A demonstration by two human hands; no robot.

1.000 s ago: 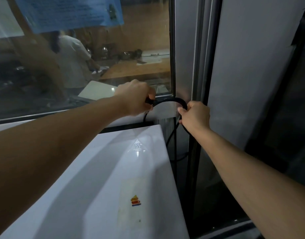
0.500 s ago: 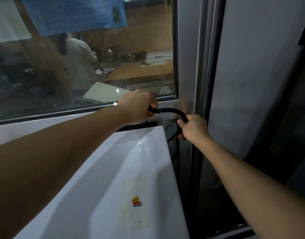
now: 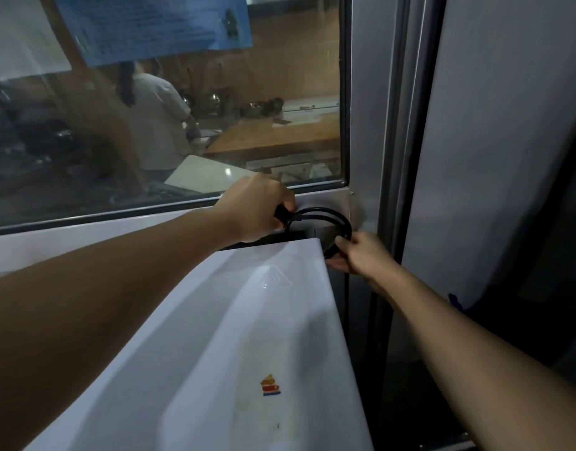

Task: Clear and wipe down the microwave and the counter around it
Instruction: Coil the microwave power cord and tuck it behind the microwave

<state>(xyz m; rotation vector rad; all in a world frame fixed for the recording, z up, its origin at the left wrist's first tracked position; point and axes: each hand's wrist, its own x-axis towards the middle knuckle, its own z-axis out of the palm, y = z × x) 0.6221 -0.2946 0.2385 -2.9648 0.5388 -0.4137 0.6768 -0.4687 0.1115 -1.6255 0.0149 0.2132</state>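
Both hands clamp looped black power cord [image 3: 325, 214] behind white microwave top [image 3: 247, 336]: left hand [image 3: 257, 209] near plug end, right hand [image 3: 361, 255] at bend. Advice: coil loosely, avoid kinks, keep clear of rear edge.

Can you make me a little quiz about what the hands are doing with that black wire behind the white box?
1. True or false: both hands hold the black cord.
2. Which hand grips the cord lower down, beside the back corner of the white microwave? A) left hand B) right hand C) neither
3. Fill in: the paper stuck on the window is ____ in colour.

Key:
1. True. The left hand and the right hand each grip the looped cord.
2. B. The right hand is lower, at the corner; the left hand is higher, by the window sill.
3. Blue, the blue paper at the top of the glass.
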